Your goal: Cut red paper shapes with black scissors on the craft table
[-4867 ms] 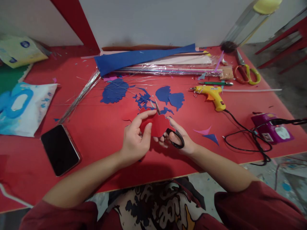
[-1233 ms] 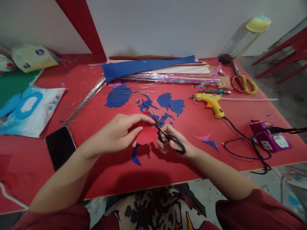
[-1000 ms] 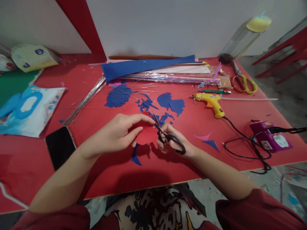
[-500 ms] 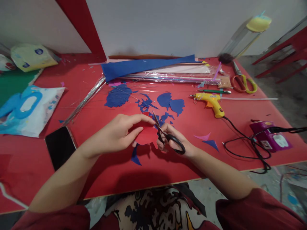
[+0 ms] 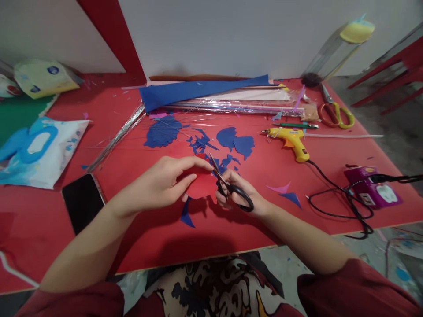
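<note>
My left hand pinches a red paper cut-out just above the red table, thumb under it and fingers on top. My right hand grips small black-handled scissors, whose blades point up-left at the cut-out's right edge. A blue paper scrap lies on the table under the cut-out. Blue paper shapes and small blue scraps lie just beyond my hands.
A black phone lies left of my forearm. A yellow glue gun with a black cord runs to a purple power strip at right. Orange-handled scissors, a blue sheet, wrapped sticks and wipe packs sit further back.
Since the oldest frame my left hand has turned the red cut-out and a blue scrap has dropped beneath it. Over the last second the scissors shifted only slightly.
</note>
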{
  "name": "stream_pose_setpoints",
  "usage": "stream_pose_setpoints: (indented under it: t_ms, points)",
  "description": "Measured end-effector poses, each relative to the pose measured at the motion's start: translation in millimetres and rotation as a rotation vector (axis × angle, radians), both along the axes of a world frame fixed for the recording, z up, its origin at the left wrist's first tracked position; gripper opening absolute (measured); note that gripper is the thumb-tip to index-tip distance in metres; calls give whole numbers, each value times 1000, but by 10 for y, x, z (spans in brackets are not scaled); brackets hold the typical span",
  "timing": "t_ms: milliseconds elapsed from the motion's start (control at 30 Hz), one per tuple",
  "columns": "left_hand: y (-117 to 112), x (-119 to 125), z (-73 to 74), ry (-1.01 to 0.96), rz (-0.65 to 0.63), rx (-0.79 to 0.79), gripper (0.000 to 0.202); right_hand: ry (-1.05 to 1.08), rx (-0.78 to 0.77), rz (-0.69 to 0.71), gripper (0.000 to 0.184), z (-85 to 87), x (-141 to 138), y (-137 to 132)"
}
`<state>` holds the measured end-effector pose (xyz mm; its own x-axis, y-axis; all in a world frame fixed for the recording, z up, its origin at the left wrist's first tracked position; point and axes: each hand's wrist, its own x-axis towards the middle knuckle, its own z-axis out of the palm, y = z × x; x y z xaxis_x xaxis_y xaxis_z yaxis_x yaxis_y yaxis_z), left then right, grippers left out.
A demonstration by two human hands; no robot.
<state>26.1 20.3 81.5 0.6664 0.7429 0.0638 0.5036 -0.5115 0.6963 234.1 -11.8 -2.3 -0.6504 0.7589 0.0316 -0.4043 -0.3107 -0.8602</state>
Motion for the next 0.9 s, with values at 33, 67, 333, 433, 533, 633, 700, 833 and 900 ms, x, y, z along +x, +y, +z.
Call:
stream_pose_setpoints:
  t_ms: [33, 67, 333, 433, 533, 633, 700, 833, 900]
  points:
    - [2, -1, -1, -1, -1, -3, 28, 2, -2, -3, 38, -2, 0, -1]
    - [3, -3, -1, 0, 0, -5, 29, 2, -5, -3, 38, -3, 0, -2]
    - [2, -5, 8, 18, 10, 5, 27, 2, -9, -12, 36, -9, -2, -5]
    - [3, -8, -7, 11, 9, 7, 27, -33, -25, -26, 40, -14, -2, -6]
    - [4, -17, -19, 2, 1, 14, 26, -42, -22, -16, 41, -13, 0, -4]
    - [6, -24, -19, 1, -2, 16, 26, -44, -30, -12, 42, -7, 1, -1]
    - [8, -26, -14, -3, -3, 16, 26, -46, -33, -15, 43, -2, 2, 3]
    - [15, -27, -9, -11, -8, 6, 27, -56, -31, -11, 44, 6, 5, 12]
    - [19, -28, -7, -9, -10, 5, 27, -74, -45, -6, 46, 11, 6, 16]
